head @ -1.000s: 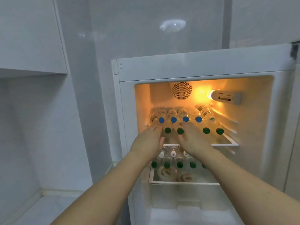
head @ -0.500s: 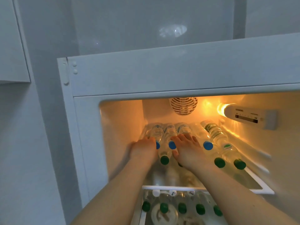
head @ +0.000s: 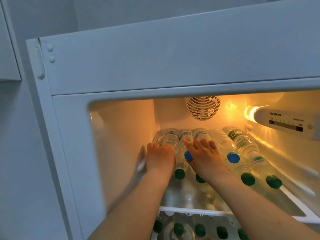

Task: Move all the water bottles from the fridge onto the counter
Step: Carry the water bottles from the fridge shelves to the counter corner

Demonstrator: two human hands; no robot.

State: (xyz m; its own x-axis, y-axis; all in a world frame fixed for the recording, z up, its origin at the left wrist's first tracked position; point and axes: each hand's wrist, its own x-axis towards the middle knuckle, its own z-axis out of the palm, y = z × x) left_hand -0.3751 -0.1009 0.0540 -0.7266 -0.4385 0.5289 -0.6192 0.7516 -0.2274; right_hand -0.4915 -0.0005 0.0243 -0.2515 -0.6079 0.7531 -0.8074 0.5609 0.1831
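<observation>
Two hands reach into the fridge (head: 121, 70). Our left hand (head: 160, 157) lies over the leftmost of the bottles (head: 170, 139) stacked lying on the top shelf (head: 294, 203), fingers curled down around it. Our right hand (head: 206, 157) rests on the middle bottles, fingers slightly spread and bent; we cannot tell whether it grips one. More bottles fill the lower shelf (head: 195, 211).

Head view, close, facing into fridge (head: 121, 70) top shelf (single view).
</observation>
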